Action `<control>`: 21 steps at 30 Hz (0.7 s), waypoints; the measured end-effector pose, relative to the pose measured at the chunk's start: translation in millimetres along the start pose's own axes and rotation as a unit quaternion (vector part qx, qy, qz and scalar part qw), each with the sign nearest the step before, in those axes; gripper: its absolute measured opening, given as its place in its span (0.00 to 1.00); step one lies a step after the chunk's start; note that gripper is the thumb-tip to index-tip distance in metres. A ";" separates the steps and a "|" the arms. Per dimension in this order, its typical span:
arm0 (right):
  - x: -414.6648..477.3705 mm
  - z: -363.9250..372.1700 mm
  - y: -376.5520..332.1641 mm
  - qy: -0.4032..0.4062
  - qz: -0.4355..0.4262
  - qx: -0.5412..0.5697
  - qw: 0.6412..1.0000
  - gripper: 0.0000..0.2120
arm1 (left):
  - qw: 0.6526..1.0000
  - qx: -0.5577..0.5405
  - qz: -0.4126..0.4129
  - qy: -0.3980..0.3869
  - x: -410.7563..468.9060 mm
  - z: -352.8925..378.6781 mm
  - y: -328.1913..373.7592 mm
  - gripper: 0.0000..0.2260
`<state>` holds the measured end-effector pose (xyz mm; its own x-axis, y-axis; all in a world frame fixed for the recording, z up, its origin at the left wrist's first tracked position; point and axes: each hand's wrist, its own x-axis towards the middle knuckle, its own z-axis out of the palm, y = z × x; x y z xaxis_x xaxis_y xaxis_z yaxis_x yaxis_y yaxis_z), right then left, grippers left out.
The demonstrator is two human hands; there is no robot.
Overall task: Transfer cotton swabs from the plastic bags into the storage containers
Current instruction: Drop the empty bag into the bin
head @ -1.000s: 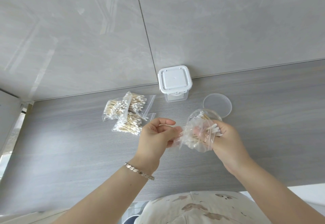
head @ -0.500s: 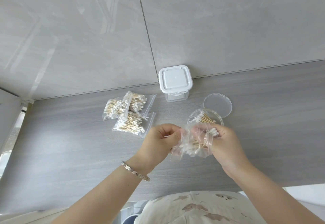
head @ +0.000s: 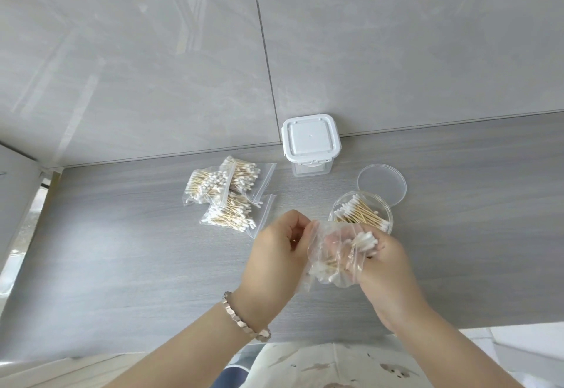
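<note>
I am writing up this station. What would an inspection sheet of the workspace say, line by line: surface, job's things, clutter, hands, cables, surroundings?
Surface: grey wood-grain counter.
Job's things: three swab bags piled, overlapping; round container open, holding swabs; its clear lid lies behind it; square container has its lid on; held bag contains swabs.
Clutter: nothing seen.
Hands: left hand pinches the held bag's edge; right hand grips the same bag around its swabs.
Cables: nothing seen.
Surroundings: grey tiled wall behind the counter.

left hand (head: 276,261) + right hand (head: 386,268) grip swab bag (head: 331,255) | round container (head: 361,215) beside
</note>
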<state>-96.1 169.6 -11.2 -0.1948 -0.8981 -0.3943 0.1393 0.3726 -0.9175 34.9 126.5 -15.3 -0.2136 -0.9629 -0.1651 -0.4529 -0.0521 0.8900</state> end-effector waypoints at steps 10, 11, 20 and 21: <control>20.6 -50.7 -10.2 0.096 -0.103 -0.022 0.990 0.12 | 0.996 0.004 -0.074 0.049 -15.4 -2.5 -16.1 0.10; 23.2 -55.6 -12.3 0.091 -0.115 -0.038 0.988 0.12 | 0.993 0.022 -0.089 0.069 -20.0 -3.2 -22.8 0.10; 24.2 2.6 -3.4 -0.146 -0.176 -0.230 0.946 0.11 | 0.887 -0.048 -0.266 0.374 -124.0 -34.3 -96.5 0.10; 17.6 17.1 2.5 -0.180 -0.180 -0.249 0.934 0.10 | 0.863 -0.052 -0.286 0.413 -145.8 -38.7 -107.9 0.09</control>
<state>-82.6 150.7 -19.6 0.2101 -0.9732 -0.0934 -0.3584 0.0122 -0.9335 148.5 262.3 -70.8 0.7286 -0.6301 -0.2685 -0.1905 -0.5630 0.8042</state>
